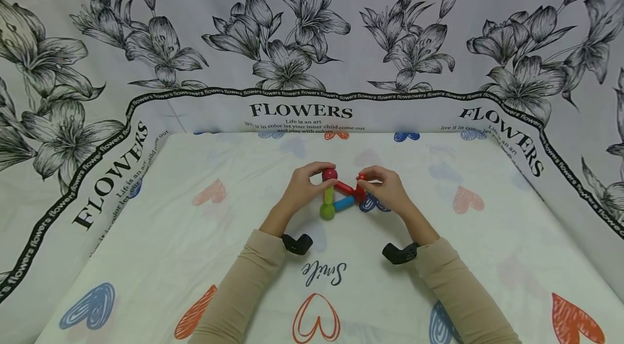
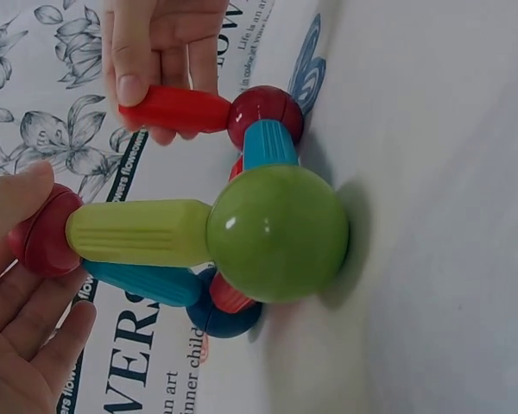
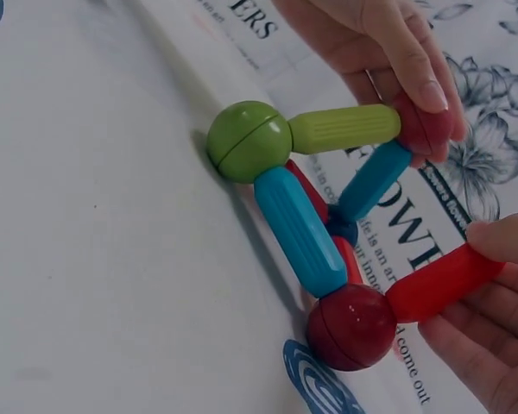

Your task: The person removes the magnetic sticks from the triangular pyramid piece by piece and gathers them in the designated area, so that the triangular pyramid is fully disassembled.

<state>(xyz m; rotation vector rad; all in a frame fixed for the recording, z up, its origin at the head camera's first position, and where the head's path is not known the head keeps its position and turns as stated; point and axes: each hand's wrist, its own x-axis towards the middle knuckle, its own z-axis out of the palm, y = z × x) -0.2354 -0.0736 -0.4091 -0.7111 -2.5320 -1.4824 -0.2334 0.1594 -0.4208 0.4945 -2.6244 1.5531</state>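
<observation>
A toy frame of coloured rods and balls stands on the cloth in the middle of the head view. Its green ball (image 1: 327, 212) (image 2: 276, 233) (image 3: 249, 141) rests on the cloth, and a green rod (image 2: 138, 233) (image 3: 344, 128) rises from it to a red ball (image 1: 329, 174) (image 2: 43, 241). My left hand (image 1: 312, 176) (image 3: 388, 43) pinches that red ball. My right hand (image 1: 370, 179) (image 2: 147, 52) pinches a red rod (image 2: 177, 109) (image 3: 440, 280) that joins a dark red ball (image 2: 266, 112) (image 3: 352, 326). A blue rod (image 1: 344, 203) (image 3: 300, 228) links the dark red and green balls.
Behind, a second blue rod (image 3: 375, 177) and a blue ball (image 2: 224, 315) belong to the frame. The white cloth (image 1: 146, 257) printed with hearts covers the table. Flower-print sheets (image 1: 312, 35) stand as walls at the back and both sides. Black wrist mounts (image 1: 297, 244) sit on both forearms.
</observation>
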